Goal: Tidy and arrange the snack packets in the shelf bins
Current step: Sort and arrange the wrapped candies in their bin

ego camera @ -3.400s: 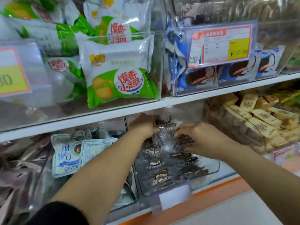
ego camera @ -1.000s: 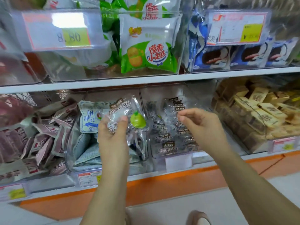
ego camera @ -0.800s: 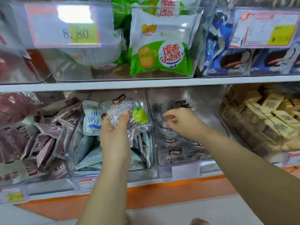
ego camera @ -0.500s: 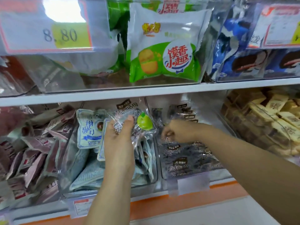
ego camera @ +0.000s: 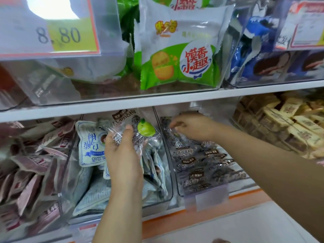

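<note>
Below the shelf, left grip clasps clear packet — blue packets behind, right grip curled among dark packets, hold unclear.

I see the left hand gripping a clear packet printed with a green plum, held up in front of the pale blue packets. The right hand reaches into the neighbouring clear bin, fingers curled on the dark packets at its back. On the white shelf above stands a green-and-white bag.
</note>
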{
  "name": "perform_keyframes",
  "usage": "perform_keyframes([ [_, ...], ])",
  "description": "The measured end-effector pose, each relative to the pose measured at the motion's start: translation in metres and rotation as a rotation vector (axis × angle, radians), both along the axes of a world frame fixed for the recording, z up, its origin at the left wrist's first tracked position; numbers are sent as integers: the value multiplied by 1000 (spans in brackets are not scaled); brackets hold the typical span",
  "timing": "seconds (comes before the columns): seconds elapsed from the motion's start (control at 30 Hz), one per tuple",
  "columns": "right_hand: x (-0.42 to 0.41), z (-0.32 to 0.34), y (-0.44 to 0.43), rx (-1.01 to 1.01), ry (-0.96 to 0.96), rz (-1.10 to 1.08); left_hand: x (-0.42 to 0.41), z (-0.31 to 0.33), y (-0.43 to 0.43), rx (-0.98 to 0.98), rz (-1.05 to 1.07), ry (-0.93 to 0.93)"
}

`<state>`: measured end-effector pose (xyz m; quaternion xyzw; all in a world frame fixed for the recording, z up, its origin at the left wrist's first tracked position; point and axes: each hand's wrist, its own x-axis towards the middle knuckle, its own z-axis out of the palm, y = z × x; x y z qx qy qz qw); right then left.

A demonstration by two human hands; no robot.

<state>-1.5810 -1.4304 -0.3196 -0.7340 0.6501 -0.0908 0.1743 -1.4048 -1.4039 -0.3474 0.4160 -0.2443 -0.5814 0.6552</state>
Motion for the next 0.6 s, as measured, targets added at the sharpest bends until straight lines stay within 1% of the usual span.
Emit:
perform_keyframes([
  [0.03,3,-3,-8,-18,45,-2,-1,1,0,-2,0,9],
  [0.07,6,-9,-14,27,76,5,-2,1,1,-4,-1,13],
  [0.13,11,-17,-23,215,61,-3,-3,1,0,-6,-10,12],
  [0.17,12,-19,-25,287,42,-6,-4,0,0,-6,-12,14],
  [0.2,13,-20,-27,316,48,3,-5,0,-1,-6,-14,18],
  [0.3,17,-21,-31,283,152,33,-6,0,-2,3,-10,21],
  [0.37,18,-25,-33,233,167,27,-6,1,-1,5,-15,31],
  [0.5,9,-31,-30,13,169,-31,-5,1,1,1,-24,28],
  [0.53,7,-31,-26,15,150,-55,-5,2,2,3,-25,24],
  [0.6,8,-29,-17,104,98,-63,-4,2,5,10,-27,11],
])
